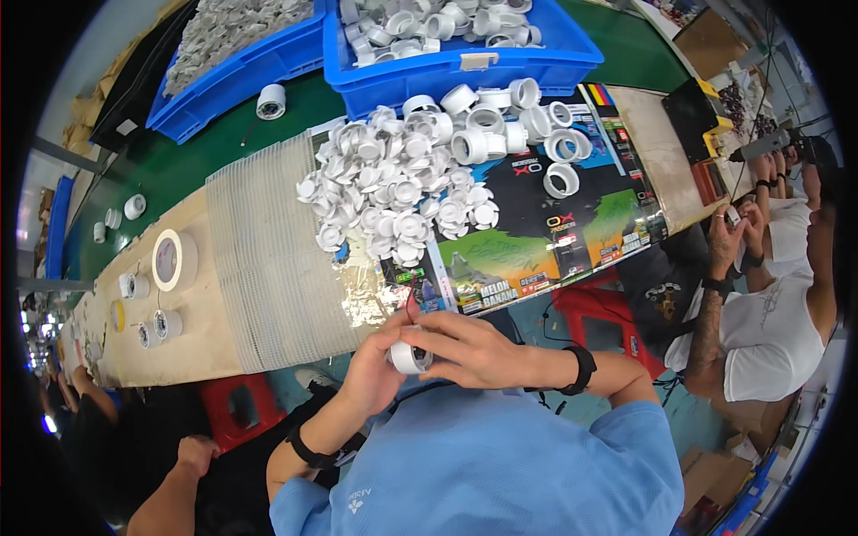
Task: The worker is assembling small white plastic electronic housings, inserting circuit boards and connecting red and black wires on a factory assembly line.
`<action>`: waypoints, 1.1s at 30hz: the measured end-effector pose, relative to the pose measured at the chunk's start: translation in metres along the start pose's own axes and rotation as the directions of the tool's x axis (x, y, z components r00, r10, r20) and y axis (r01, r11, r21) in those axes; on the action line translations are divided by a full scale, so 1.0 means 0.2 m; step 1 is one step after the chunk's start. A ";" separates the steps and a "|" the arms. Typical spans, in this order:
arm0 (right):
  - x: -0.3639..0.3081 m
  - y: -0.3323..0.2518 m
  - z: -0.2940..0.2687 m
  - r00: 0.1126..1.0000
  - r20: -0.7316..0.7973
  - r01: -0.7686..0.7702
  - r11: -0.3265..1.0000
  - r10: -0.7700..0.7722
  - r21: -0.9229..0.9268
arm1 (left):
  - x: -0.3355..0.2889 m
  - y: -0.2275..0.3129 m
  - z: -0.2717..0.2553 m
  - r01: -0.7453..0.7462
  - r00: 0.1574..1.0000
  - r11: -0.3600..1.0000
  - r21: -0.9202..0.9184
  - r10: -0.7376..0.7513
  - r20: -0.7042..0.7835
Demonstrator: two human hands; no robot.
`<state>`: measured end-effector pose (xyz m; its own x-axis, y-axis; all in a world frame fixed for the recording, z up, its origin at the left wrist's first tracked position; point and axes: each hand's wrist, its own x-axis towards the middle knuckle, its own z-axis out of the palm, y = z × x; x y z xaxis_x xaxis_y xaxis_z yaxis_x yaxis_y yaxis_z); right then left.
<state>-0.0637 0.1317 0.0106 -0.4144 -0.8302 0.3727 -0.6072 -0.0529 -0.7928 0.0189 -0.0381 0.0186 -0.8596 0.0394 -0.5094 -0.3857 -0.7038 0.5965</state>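
Close to my body, just off the table's front edge, both hands hold a short white plastic ring housing [408, 359]. Something dark sits inside it, and a thin red wire [411, 299] sticks up near my fingertips. My left hand [373, 364] wraps the ring's left side. From the right, my right hand [469, 347] lays its fingers over the top and side of the ring. Ahead on the table lies a heap of small white plastic caps [393, 183]. Beside it, to the right, several empty white rings [487, 121] stand and lie together.
Blue bins hold white rings [429, 27] and small white parts [232, 40] at the back. Left are a ribbed clear mat [268, 259], a tape roll [174, 260] and several filled rings [166, 323]. A co-worker [760, 304] sits at right; red stools [237, 411] stand below the table.
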 end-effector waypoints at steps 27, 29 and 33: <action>0.15 0.03 -0.10 0.744 -0.430 -0.273 0.820 0.512 0.503 | 0.10 -0.02 0.02 -0.314 0.946 0.884 0.347 0.321 0.039; 0.25 0.05 -0.06 0.736 -0.481 -0.183 0.825 0.475 0.535 | 0.08 -0.01 0.11 -0.353 0.931 0.848 0.396 0.361 0.058; 0.33 0.04 0.04 0.736 -0.511 -0.072 0.802 0.444 0.593 | 0.05 -0.01 0.16 -0.398 0.903 0.774 0.493 0.424 0.064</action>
<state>-0.0903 0.0724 0.0254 -0.9212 -0.3506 0.1688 -0.0551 -0.3118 -0.9486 0.0003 -0.0128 0.0318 -0.9615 -0.2177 -0.1678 -0.1215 -0.2111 0.9699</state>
